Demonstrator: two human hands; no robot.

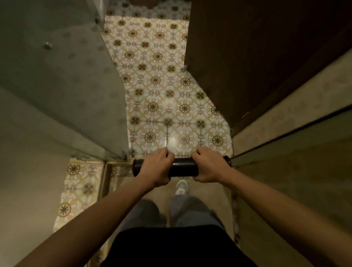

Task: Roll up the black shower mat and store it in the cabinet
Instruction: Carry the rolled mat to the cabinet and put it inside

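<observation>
The black shower mat (183,167) is a tight horizontal roll held in front of me at about waist height, above the floor. My left hand (155,169) grips its left part and my right hand (209,166) grips its right part, both from above with fingers curled over the far side. The roll's two ends stick out past my hands. A dark brown wooden door or cabinet panel (258,52) stands ahead on the right.
A glass shower panel (50,79) with a metal knob (47,45) runs along the left. Patterned yellow floor tiles (159,82) stretch ahead between the glass and the wood. A low stone threshold (119,167) lies under the roll. My legs and one white shoe (181,187) are below.
</observation>
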